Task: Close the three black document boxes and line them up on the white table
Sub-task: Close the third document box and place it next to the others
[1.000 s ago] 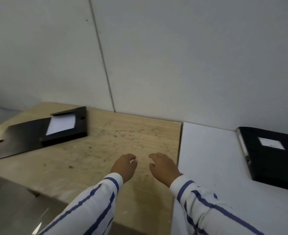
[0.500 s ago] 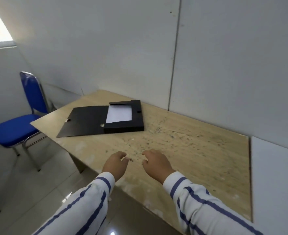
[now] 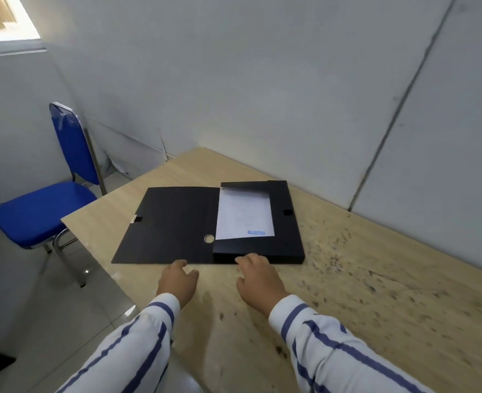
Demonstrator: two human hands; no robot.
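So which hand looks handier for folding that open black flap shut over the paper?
The left hand, probably. It sits right at the near edge of the open lid, which lies flat to the left of the box tray. The right hand is in front of the tray, better placed to steady it.

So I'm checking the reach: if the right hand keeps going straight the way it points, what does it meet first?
Probably the near wall of the open black document box; the right hand points at it, fingertips seemingly just short.

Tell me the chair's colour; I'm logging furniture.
Blue seat and back on the chair, metal frame; head view.
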